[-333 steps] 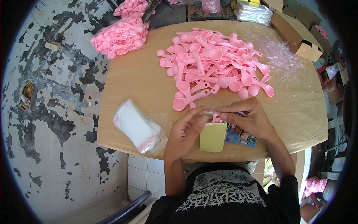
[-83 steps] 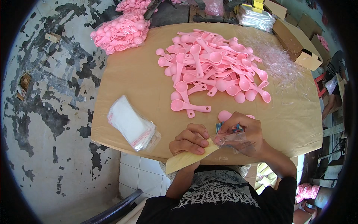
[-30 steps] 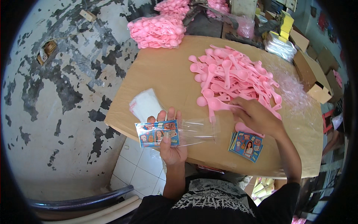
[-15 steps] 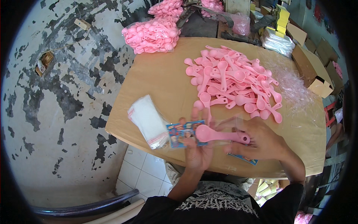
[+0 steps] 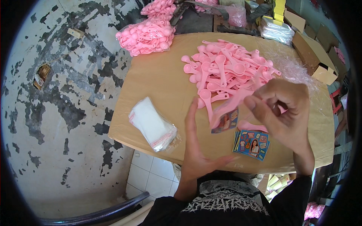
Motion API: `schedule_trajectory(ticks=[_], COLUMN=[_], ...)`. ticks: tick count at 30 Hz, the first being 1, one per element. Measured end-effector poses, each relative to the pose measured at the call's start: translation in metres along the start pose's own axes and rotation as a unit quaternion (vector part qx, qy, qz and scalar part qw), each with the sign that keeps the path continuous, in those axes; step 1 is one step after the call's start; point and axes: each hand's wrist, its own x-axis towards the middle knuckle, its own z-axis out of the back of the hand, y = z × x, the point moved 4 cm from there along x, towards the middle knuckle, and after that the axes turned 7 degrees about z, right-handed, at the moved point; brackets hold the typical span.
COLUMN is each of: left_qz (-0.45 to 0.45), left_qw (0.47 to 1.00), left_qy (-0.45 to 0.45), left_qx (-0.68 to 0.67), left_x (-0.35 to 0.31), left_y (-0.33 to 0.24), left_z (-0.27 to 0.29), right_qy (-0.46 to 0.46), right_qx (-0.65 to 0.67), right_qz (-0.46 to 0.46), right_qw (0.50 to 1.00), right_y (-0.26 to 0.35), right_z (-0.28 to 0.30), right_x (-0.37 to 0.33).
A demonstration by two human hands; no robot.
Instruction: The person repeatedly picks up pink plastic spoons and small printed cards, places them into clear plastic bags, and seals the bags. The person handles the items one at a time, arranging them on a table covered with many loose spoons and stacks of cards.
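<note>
My right hand [image 5: 284, 113] pinches the upper end of a clear plastic bag, raised over the table and blurred by motion. Inside the bag are a blue printed card [image 5: 227, 121] and what looks like a pink measuring spoon. To the left of it, my left hand [image 5: 198, 160] holds nothing, its thumb and fingers spread apart. Below my right hand lies a small stack of blue printed cards [image 5: 253, 145], with another pink spoon [image 5: 249, 126] just behind it. Left of my left hand rests a stack of empty clear bags [image 5: 152, 122].
A big heap of loose pink spoons [image 5: 226, 69] covers the table's far middle. Bagged pink spoons [image 5: 147, 37] sit at the far left corner. Crumpled clear plastic [image 5: 288, 64] and an open cardboard box [image 5: 313, 56] are at the right. A peeling wall [image 5: 75, 113] stands on the left.
The bag with card and spoon has left my left hand and moved right and up in my right hand. My left hand has opened, and the card stack is now uncovered.
</note>
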Motion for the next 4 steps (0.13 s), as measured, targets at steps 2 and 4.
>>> schedule_trajectory(ticks=[2,4], left_qz=[0.028,0.06], left_qw=[0.988,0.98], left_qy=[0.067,0.105], left_qx=[0.139,0.158], left_x=[-0.004,-0.007], left_y=[0.006,0.025], left_z=[-0.005,-0.009], right_qy=[0.002,0.023], right_qx=[0.03,0.016], right_qz=[0.013,0.062], right_qw=[0.999,0.998], right_y=[-0.001,-0.007], right_z=[-0.011,-0.026], right_x=[-0.003,-0.005])
